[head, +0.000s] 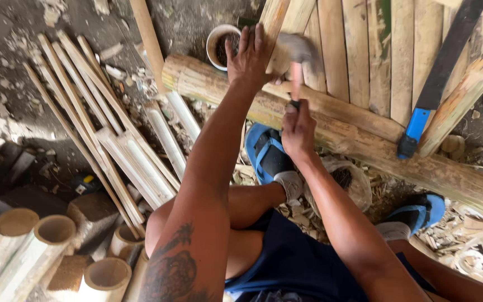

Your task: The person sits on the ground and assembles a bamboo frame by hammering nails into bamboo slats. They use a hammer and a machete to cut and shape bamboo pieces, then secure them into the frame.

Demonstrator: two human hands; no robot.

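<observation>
head view: your left hand (250,59) lies flat, fingers spread, on a bamboo slat (275,25) near the top middle of the frame. it presses the slat down onto the thick bamboo pole (364,142) that runs from the top middle down to the right edge. your right hand (297,131) is wrapped tight around the handle of a hammer (296,53). the hammer head is blurred, just above the slat and right beside your left fingers.

to do this well, keep your left fingers back from the spot you hit. press the slat so it sits tight next to the other slats (359,50) at the top right. i think short, straight hits would work best here, so the slat does not split.

a small cup (219,45) stands just left of your left hand at the top. it looks like it holds something dark, but i cannot tell what. a long blade with a blue handle (417,126) lies on the slats at the right. your foot in a blue sandal (266,154) is just below the pole. cut bamboo tubes (29,246) lie at the lower left on the floor.
</observation>
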